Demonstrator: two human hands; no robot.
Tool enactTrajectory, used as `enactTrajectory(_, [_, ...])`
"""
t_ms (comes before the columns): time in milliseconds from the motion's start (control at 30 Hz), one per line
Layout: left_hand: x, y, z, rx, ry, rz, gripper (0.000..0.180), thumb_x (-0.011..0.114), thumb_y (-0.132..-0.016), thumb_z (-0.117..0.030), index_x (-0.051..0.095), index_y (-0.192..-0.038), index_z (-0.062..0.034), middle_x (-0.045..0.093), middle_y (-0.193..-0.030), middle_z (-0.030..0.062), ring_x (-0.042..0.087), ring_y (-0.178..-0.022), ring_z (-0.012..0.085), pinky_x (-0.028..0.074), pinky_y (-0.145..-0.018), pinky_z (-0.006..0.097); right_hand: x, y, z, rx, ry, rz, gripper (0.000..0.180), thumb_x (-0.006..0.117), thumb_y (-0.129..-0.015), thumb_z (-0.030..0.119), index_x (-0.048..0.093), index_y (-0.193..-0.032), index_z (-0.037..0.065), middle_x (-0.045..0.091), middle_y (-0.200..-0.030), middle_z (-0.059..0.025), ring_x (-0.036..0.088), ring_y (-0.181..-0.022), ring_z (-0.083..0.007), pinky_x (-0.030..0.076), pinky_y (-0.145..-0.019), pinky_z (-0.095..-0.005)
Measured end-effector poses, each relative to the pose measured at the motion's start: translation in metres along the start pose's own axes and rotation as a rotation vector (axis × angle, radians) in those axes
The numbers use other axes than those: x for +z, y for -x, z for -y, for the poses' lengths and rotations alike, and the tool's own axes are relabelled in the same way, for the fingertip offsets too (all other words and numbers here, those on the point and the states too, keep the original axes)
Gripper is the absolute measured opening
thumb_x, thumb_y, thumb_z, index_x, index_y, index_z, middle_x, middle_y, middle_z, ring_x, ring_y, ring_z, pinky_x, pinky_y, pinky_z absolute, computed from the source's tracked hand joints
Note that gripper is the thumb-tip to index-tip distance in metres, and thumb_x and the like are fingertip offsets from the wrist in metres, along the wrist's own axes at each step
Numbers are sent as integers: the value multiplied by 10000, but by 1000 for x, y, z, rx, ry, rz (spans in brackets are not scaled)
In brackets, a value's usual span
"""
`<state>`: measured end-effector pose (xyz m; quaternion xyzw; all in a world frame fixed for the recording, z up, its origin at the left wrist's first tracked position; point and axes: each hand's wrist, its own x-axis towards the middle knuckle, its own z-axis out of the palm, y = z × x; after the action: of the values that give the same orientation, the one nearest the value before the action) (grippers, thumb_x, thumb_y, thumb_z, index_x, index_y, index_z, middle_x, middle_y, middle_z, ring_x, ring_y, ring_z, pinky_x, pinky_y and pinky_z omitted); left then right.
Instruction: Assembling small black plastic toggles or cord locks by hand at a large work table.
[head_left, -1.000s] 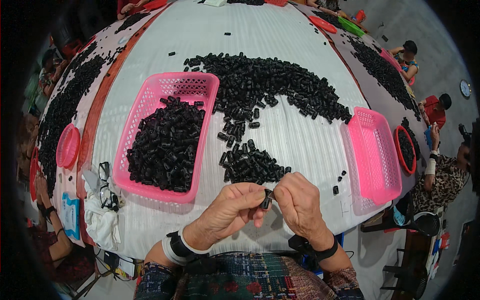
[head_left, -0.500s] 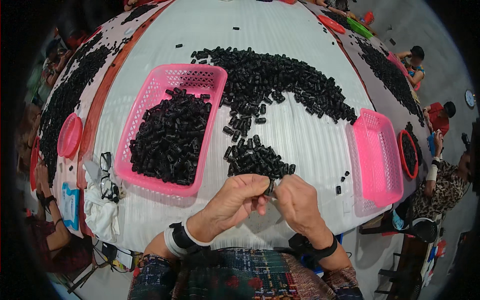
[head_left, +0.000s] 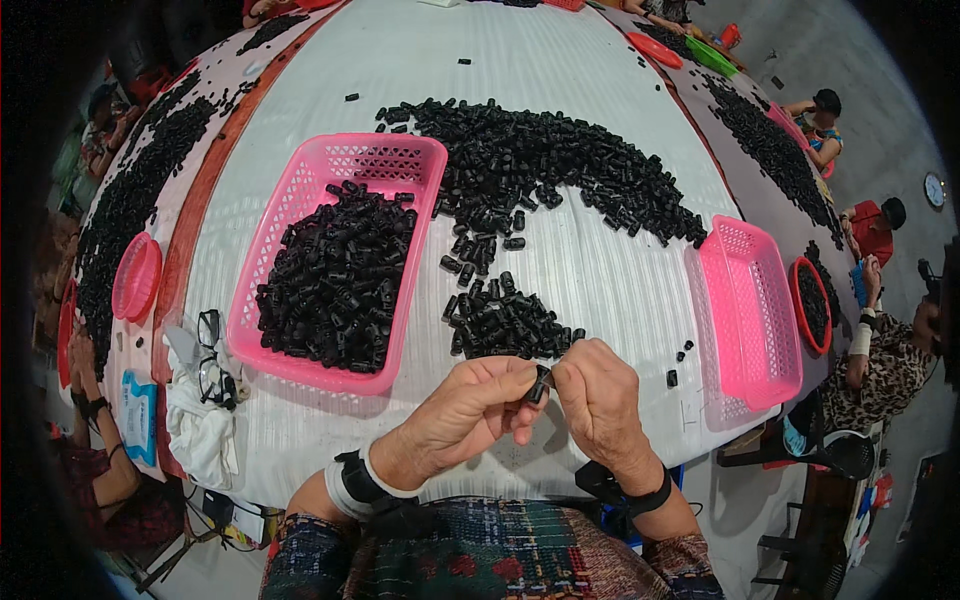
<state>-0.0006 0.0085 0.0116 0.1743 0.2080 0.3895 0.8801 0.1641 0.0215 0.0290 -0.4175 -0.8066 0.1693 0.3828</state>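
Note:
My left hand [head_left: 470, 408] pinches a small black plastic cylinder [head_left: 540, 384] between thumb and fingertips. Close against it, my right hand [head_left: 600, 405] is closed in a pinch at the piece's upper end; what lies inside its fingers is hidden. Just beyond my hands lies a small pile of similar black cylinders [head_left: 505, 322]. To its left stands a pink basket [head_left: 395, 372], heaped with more black cylinders [head_left: 335, 280]. A large curved heap of cylinders [head_left: 560, 155] spreads farther back on the white-covered table [head_left: 600, 290].
Another pink basket [head_left: 755, 320] stands at the right edge, with a few loose black pieces [head_left: 673, 378] beside it. Eyeglasses [head_left: 210, 360] rest on a white cloth [head_left: 200, 430] at the left. Other people work at side tables, including one in red [head_left: 872, 235].
Both hands have drawn slightly nearer to me, away from the small pile. The black cylinder in my left hand now shows more fully, tilted between my hands.

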Motion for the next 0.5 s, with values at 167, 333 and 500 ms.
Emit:
enactTrajectory(167, [-5,-4,-1,0,-5,-26,219,522,-872,-200,547,-907,14,524,-730,36,496,-627,97,455,-510,228,4,-1,-3,-18,43,-5,129,556,-793,89,537,-681,28,471,-607,-82,465,-544,-246,365,-468,-338])
enactTrajectory(333, [-16,-2,2,17,16,-134,194,562,-850,-197,558,-900,-10,559,-761,44,516,-608,87,461,-519,249,14,1,-6,-141,112,65,111,581,-718,56,485,-664,42,449,-612,-79,456,-539,-247,359,-457,-340])
enactTrajectory(500, [-9,-8,10,-7,26,-99,193,585,-835,-208,556,-914,-35,566,-766,27,523,-627,87,436,-526,233,-14,2,12,2,-172,-84,128,594,-714,94,521,-759,-2,485,-684,-107,451,-565,-235,373,-484,-333])
